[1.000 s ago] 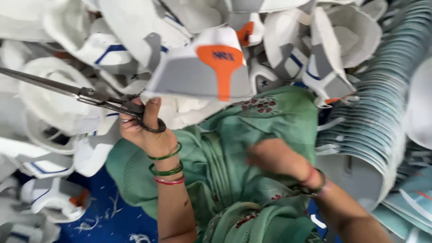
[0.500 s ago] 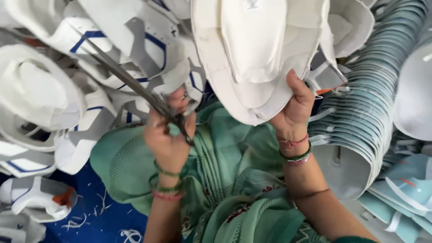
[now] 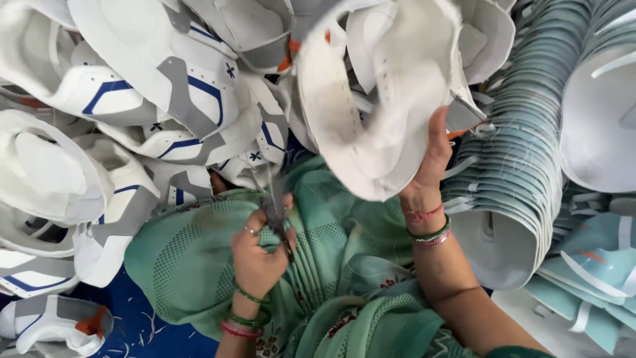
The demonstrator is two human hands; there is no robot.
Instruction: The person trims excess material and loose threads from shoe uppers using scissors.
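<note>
Head view: two hands, perhaps one scissors (image 3: pixel 273 211).

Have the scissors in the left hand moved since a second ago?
Yes. The scissors in the left hand pointed out left over the white shoe uppers; now they are drawn in over the green cloth on the lap, blades up.

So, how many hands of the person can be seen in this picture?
2. The left hand is low in the middle, gripping scissors over green cloth. The right hand is higher, holding up a white shoe upper. No other hands show.
</note>
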